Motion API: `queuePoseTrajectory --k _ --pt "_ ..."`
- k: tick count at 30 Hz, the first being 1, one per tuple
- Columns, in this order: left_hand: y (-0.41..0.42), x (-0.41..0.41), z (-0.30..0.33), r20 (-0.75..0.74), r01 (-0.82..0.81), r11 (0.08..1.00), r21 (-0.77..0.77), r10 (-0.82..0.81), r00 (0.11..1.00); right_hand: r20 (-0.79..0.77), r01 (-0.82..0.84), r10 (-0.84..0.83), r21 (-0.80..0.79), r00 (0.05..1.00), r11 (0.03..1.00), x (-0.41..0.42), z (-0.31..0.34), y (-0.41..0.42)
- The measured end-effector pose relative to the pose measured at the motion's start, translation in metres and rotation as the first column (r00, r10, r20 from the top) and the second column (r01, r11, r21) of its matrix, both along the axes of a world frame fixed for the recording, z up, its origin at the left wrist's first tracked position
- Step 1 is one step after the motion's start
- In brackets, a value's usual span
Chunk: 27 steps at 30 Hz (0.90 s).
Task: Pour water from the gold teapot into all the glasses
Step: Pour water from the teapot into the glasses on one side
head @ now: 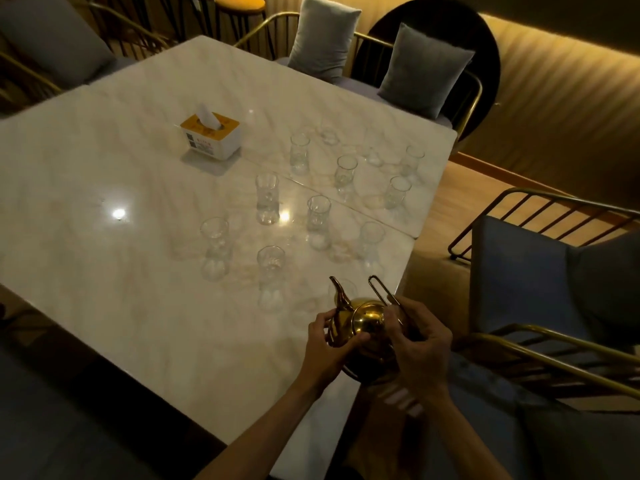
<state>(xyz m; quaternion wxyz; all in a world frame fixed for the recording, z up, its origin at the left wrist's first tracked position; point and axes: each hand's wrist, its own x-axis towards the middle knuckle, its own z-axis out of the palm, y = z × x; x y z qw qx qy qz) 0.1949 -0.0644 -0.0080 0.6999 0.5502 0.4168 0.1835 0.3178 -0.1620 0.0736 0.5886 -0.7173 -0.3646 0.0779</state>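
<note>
The gold teapot [367,320] is at the near right corner of the worktop [138,271], between both hands, and I cannot tell if its base rests on the marble or is lifted a little. Its spout points up and away to the left, toward the glasses [270,278], and its thin wire handle stands up on the right side, so its long axis goes from the right hand to the glasses. The left hand [329,344] is curled around the spout side of the body, fingers touching the metal. The right hand [420,344] closes its grip around the lower part of the handle, near the lid. The nearest glass stands just beyond the spout; the others spread farther up and to the right, all upright and looking empty. I judge that the pouring is not yet begun. A tissue box [210,135] stands well apart, behind the glasses.
</note>
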Motion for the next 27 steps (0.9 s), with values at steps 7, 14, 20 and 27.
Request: queuePoseTrajectory --k 7,14,20,27 --pt "-0.022 0.031 -0.007 -0.045 -0.041 0.999 -0.010 0.041 0.998 -0.054 -0.074 0.074 0.016 0.996 0.997 0.032 -0.004 -0.016" --pt "-0.039 0.046 -0.021 -0.074 -0.064 0.997 -0.037 0.061 0.995 -0.085 -0.091 0.089 -0.019 0.992 0.996 0.051 -0.012 -0.027" --pt "-0.046 0.055 -0.029 -0.082 -0.065 0.995 -0.072 0.059 0.995 -0.042 -0.111 0.107 -0.108 0.993 0.988 0.061 -0.020 -0.028" --pt "-0.046 0.063 -0.040 -0.078 -0.069 0.988 -0.135 0.059 0.995 -0.024 -0.145 0.143 -0.172 0.989 0.974 0.069 -0.024 -0.023"
